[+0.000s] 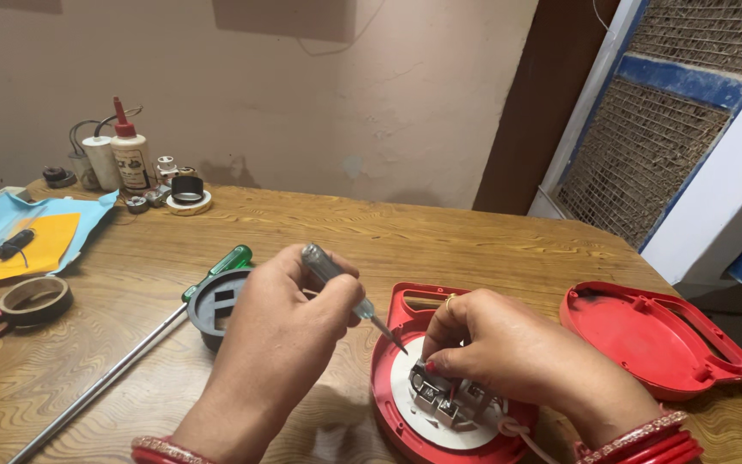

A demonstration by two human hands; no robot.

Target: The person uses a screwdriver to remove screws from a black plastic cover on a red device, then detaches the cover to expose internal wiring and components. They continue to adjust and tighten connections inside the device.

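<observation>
1. Firmly, the left hand (281,331) gripped a small clear-handled screwdriver (345,294), tip angled down toward the grey socket block (444,397).
2. The right hand (508,348) pinched that block with closed fingertips (433,361).
3. The block sat inside the open red casing (388,387) on the wooden table (405,232).
4. A red cover (646,335) lay to the right, a long green-handled screwdriver (130,361) to the left.

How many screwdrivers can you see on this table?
2. A small clear-handled screwdriver is held in the left hand, its tip over the red case. A long green-handled screwdriver lies on the wooden table, left of that hand.
</observation>
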